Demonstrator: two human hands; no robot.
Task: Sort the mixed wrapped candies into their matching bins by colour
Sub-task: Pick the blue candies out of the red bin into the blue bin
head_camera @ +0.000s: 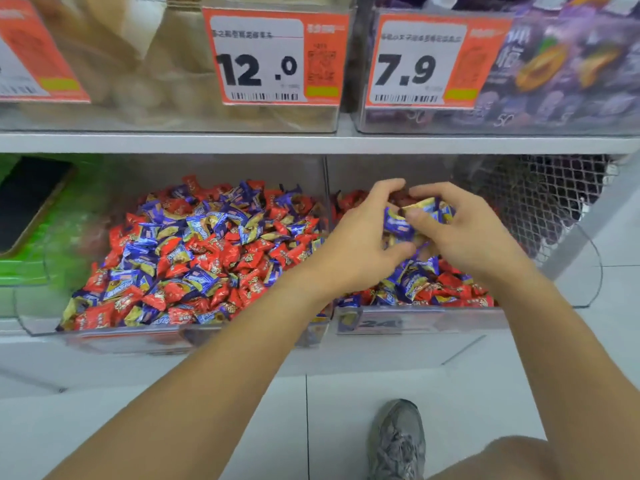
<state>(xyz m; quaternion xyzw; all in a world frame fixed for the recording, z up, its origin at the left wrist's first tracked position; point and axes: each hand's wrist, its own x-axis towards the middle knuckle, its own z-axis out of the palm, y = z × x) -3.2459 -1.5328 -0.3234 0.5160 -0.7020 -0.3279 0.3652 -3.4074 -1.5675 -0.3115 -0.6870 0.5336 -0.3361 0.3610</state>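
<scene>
Both hands work above the right bin (415,315); the left hand (360,233) and right hand (464,230) together clutch several blue candies (398,225) (light, crinkly, likely slippery); pinching the twisted wrapper ends should hold best; the left bin (41,327) stays mixed.

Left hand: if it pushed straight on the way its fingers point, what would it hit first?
Probably the blue candies held between it and the right hand; the left hand already touches them. Depth is unclear.
</scene>
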